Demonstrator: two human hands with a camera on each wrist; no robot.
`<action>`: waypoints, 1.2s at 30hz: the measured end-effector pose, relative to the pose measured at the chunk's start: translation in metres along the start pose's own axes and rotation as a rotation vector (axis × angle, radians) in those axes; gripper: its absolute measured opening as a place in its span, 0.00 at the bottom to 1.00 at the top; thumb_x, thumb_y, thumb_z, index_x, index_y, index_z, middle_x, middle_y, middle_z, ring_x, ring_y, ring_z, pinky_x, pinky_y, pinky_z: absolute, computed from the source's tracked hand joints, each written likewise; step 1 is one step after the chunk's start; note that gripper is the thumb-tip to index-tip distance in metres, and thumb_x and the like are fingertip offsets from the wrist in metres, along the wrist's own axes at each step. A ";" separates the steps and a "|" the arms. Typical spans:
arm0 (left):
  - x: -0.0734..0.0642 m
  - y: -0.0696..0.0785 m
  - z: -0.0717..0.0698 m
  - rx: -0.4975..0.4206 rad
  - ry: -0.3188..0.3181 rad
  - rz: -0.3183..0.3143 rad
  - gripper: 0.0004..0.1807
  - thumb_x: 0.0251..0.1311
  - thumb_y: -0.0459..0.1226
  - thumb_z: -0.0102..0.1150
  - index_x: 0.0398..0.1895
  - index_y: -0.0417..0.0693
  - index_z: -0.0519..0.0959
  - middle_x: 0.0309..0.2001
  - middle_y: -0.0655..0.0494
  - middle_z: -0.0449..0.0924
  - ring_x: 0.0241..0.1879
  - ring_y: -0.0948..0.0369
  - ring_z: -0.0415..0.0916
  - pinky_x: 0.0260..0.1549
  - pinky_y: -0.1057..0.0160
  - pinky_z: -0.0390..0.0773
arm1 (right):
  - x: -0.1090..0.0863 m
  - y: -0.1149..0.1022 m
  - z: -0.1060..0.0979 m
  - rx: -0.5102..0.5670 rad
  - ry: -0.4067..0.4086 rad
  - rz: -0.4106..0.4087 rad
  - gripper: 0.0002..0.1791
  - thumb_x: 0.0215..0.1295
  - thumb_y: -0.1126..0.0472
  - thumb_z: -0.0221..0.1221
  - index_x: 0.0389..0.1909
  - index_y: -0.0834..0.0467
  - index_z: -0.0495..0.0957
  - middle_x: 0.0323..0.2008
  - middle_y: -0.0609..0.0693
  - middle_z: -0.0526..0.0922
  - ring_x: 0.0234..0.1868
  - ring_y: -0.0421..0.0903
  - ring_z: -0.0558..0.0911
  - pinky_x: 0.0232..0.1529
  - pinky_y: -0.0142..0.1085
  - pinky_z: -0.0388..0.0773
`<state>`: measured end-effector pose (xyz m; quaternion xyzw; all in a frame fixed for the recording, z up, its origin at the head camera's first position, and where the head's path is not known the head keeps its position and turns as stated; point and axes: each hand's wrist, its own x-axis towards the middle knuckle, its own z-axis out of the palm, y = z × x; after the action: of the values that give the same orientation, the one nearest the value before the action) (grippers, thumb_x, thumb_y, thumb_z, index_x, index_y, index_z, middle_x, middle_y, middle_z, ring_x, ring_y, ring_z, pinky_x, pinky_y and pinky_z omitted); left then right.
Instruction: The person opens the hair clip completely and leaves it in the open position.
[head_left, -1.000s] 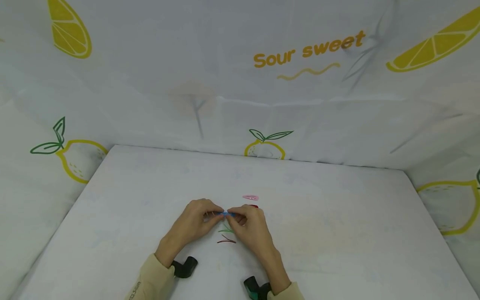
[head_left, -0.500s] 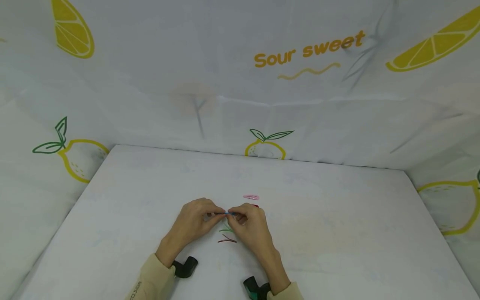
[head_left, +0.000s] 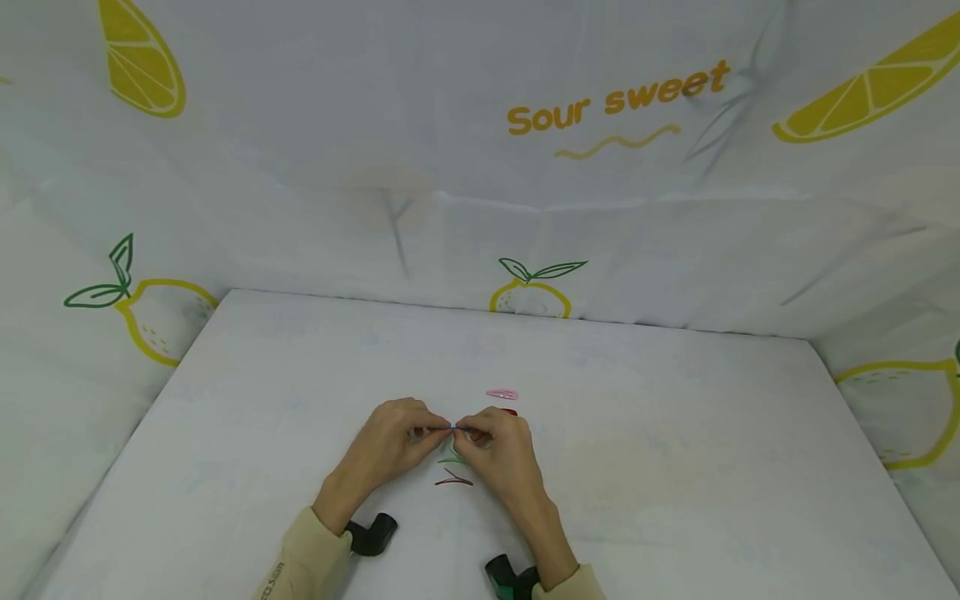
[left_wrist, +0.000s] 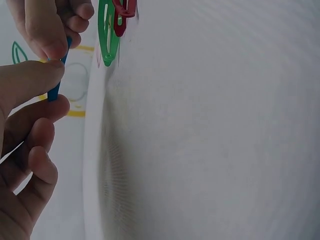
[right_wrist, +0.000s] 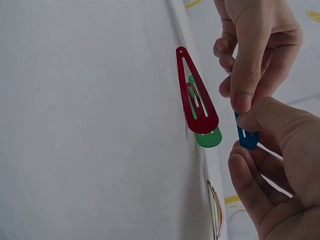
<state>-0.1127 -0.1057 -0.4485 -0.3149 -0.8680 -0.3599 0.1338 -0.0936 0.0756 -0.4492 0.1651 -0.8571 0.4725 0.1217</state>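
Both hands pinch a blue snap hair clip between thumbs and fingers, one hand at each end. My left hand is on its left end and my right hand on its right end, fingertips almost meeting. In the head view the clip looks like a thin edge and is mostly covered by fingers. A green hair clip and a dark red hair clip lie on the table just in front of the hands, their prongs sprung apart. Beyond the hands, a bright red clip is partly hidden by the right hand.
A pink hair clip lies farthest back in the row on the white table. Black devices are strapped at both wrists, near the beige sleeves. A white sheet printed with lemons hangs behind the table.
The blue clip has tilted from showing its flat face to showing a thin edge. Both hands stay almost in place, still gripping it. The clips on the table have not moved.
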 end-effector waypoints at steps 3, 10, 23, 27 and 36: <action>0.000 -0.001 0.001 -0.019 -0.003 0.008 0.03 0.48 0.33 0.68 0.26 0.50 0.86 0.21 0.67 0.77 0.20 0.72 0.68 0.21 0.78 0.67 | 0.000 0.000 0.000 -0.012 -0.001 0.000 0.05 0.45 0.71 0.65 0.23 0.57 0.85 0.21 0.44 0.80 0.21 0.33 0.75 0.23 0.26 0.75; 0.001 0.000 0.001 -0.028 -0.004 0.008 0.04 0.47 0.32 0.69 0.26 0.50 0.86 0.19 0.66 0.76 0.19 0.72 0.65 0.20 0.79 0.65 | 0.000 0.000 0.001 -0.029 0.001 -0.008 0.06 0.45 0.71 0.65 0.22 0.57 0.84 0.22 0.44 0.79 0.20 0.33 0.74 0.22 0.24 0.73; 0.001 0.001 0.003 0.014 0.006 0.013 0.03 0.46 0.32 0.69 0.25 0.50 0.86 0.17 0.67 0.72 0.18 0.72 0.64 0.19 0.78 0.64 | 0.000 -0.001 0.002 -0.018 0.022 -0.017 0.07 0.45 0.72 0.64 0.20 0.57 0.84 0.20 0.43 0.79 0.19 0.32 0.73 0.21 0.23 0.71; 0.001 0.001 0.003 0.021 0.005 0.012 0.03 0.47 0.32 0.69 0.25 0.50 0.86 0.17 0.67 0.72 0.18 0.72 0.63 0.19 0.78 0.64 | 0.000 -0.001 0.003 -0.016 0.028 -0.016 0.07 0.45 0.73 0.64 0.20 0.57 0.84 0.20 0.43 0.79 0.19 0.32 0.73 0.20 0.23 0.71; 0.002 0.000 0.004 0.032 0.013 0.017 0.03 0.47 0.32 0.69 0.25 0.50 0.86 0.17 0.66 0.73 0.18 0.73 0.62 0.19 0.78 0.64 | 0.000 -0.001 0.004 -0.046 0.042 0.000 0.06 0.45 0.72 0.64 0.21 0.57 0.85 0.20 0.44 0.79 0.20 0.33 0.72 0.20 0.23 0.71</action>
<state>-0.1139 -0.1020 -0.4500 -0.3178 -0.8699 -0.3470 0.1475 -0.0933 0.0711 -0.4505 0.1522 -0.8651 0.4559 0.1435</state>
